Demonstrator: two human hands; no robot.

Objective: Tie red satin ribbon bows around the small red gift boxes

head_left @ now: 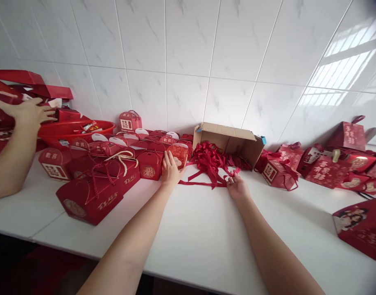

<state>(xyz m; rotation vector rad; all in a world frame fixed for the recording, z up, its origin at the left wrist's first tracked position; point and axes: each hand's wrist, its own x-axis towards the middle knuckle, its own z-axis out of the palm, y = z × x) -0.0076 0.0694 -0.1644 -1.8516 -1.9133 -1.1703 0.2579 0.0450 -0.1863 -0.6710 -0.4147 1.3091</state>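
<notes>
My left hand (170,167) reaches out over the white table (206,229) and grips a small red gift box (178,155) at the edge of a cluster of red boxes. My right hand (237,186) lies further right, its fingers pinched on a red ribbon (229,177) that trails from a heap of red ribbons (208,162). The heap spills out of a cardboard box (229,141) lying on its side against the tiled wall.
Several red gift boxes (96,184) crowd the left of the table, with a red basin (74,129) behind. Another person's hand (26,114) rests on red boxes at far left. More red boxes (326,168) stand at right; one (361,225) sits near the right edge.
</notes>
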